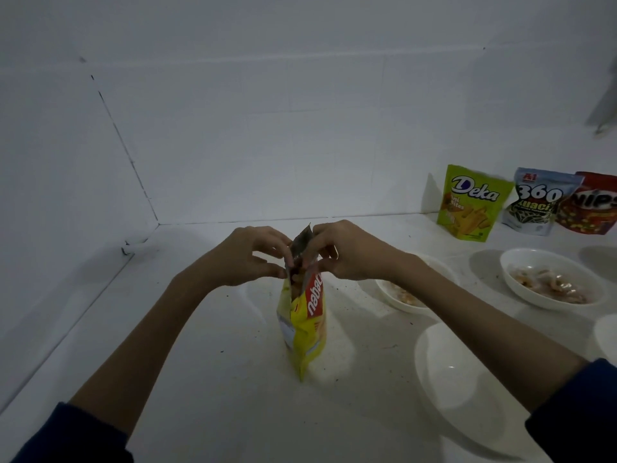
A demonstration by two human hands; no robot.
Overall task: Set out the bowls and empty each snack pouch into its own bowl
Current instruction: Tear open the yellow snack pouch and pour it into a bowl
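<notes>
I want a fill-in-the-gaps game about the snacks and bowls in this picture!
1. Both hands, left hand and right hand, pinch the top of the ____ pouch.
2. The green Deka pouch stands against the ____.
3. The nearest bowl holds ____.
4. Beside the Deka pouch stands the 360 pouch, then a ____ one.

Missing words: yellow; wall; nothing; red

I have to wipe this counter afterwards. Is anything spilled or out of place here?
Yes: dark specks and crumbs lie scattered over the white counter, mostly around the yellow pouch that both hands are opening. The pouches by the wall stand upright and the bowls look unspilled.
</notes>
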